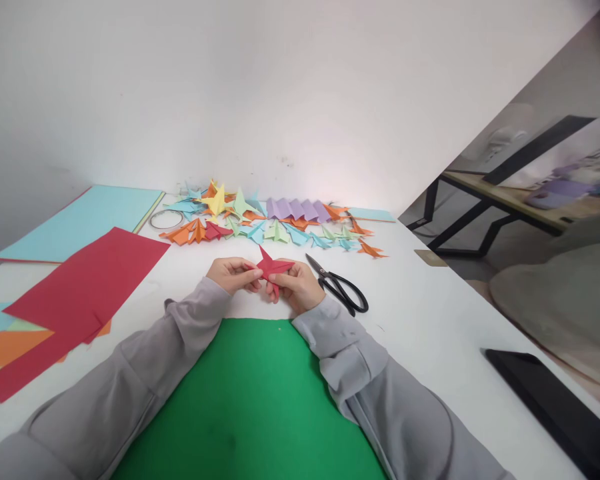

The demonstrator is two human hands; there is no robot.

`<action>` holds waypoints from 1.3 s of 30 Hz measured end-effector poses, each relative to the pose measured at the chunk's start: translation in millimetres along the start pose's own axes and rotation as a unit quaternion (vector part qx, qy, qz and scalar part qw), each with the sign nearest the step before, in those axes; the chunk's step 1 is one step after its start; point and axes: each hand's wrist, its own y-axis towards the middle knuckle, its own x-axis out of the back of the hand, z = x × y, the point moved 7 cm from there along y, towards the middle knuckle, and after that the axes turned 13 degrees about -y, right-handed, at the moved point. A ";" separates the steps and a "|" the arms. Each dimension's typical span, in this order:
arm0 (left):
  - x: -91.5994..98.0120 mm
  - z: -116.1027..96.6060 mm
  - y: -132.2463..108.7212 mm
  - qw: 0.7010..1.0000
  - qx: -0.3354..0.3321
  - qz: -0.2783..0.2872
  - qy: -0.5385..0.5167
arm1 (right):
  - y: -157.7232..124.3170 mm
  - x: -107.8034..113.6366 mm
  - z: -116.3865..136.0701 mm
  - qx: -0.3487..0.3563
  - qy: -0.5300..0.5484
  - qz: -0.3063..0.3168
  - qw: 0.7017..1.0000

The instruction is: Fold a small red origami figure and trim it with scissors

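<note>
Between my two hands is a red folded-paper star [269, 265] with pointed arms, held up above the far edge of a green sheet [260, 393]. My left hand [234, 274] pinches its left side between thumb and fingers. My right hand [298, 285] grips its right side and lower part, the thumb lying on the front. Fingers cover some of the star's lower points. Just right of my right hand lie black-handled scissors [343, 285], blades pointing away to the upper left.
Colourful folded paper pieces [275, 230] and a purple pleated strip [299, 210] line the wall. A wire ring [167, 219], blue sheets [80, 223] and red paper [95, 280] lie left. A black tablet-like object [550, 400] rests at the right edge.
</note>
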 end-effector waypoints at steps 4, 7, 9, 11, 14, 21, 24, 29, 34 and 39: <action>0.7 0.8 1.0 1.000 0.010 -0.004 -0.017 | -0.3 -1.1 0.2 0.001 0.005 0.009 1.000; 1.8 -0.1 1.0 1.000 0.013 -0.016 -0.010 | 0.2 -2.3 0.0 0.003 0.002 0.019 1.000; 1.9 -1.1 0.7 1.000 0.014 -0.021 -0.004 | 0.6 -2.4 -0.3 0.002 -0.001 0.021 1.000; 1.4 -1.9 0.4 1.000 0.016 -0.023 -0.005 | 0.9 -2.1 -0.8 0.000 -0.001 0.021 1.000; 1.0 -2.7 -0.1 0.999 0.018 -0.026 -0.013 | 0.8 -2.4 -1.6 -0.001 -0.001 0.023 1.000; 2.6 -1.8 -0.2 0.999 0.019 -0.031 -0.019 | 0.9 -2.3 -4.0 -0.002 0.000 0.023 1.000; 4.0 -1.8 0.0 0.999 0.013 -0.038 -0.006 | 1.5 -2.0 -4.6 -0.004 -0.001 0.022 1.000; 4.8 -2.3 0.4 0.999 0.004 -0.040 0.007 | 1.8 -1.7 -5.4 -0.005 -0.003 0.021 1.000; 5.8 -1.6 0.9 0.999 0.000 -0.044 0.002 | 1.5 -1.0 -5.9 0.005 -0.013 0.027 1.000; 6.1 -2.8 0.4 0.998 -0.014 -0.051 0.015 | 1.2 -1.1 -5.0 -0.002 -0.013 0.025 1.000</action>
